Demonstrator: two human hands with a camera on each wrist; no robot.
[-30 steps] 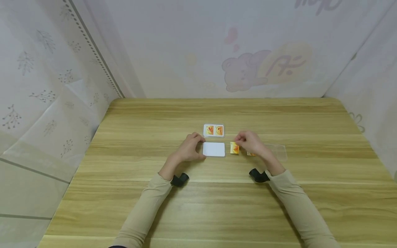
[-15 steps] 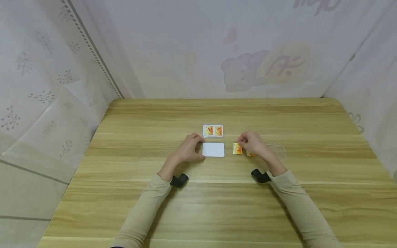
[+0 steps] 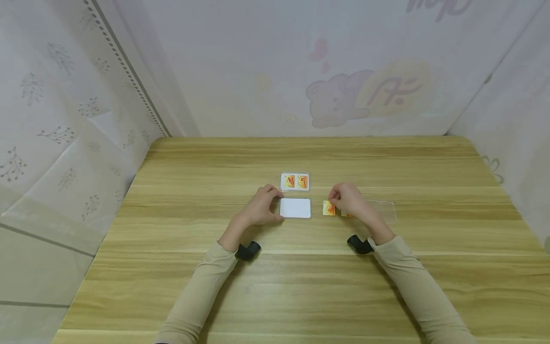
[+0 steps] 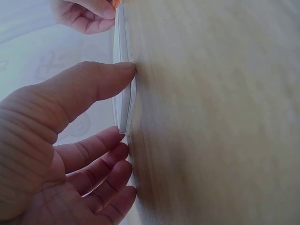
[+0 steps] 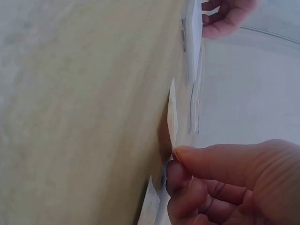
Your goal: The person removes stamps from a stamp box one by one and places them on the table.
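Note:
Between thumb and forefinger, my right hand pinches a small yellow-and-orange picture paper, which looks like a postage stamp, at its upper right corner. In the right wrist view the stamp stands tilted off the table. A second, similar stamp lies partly hidden under that hand. My left hand holds the left end of a flat white rectangular case, thumb and forefinger on its edges. The left wrist view shows the thumb against the case's clear edge, the other fingers loosely bent.
Behind the white case lies a clear case with two similar stamps on a white card. A transparent lid rests to the right, partly behind my right wrist. All lie on a wood-grain table. Black wrist mounts sit under both cuffs.
The right hand has shifted slightly to the right with the stamp, away from the white case. The left hand keeps its hold on the white case.

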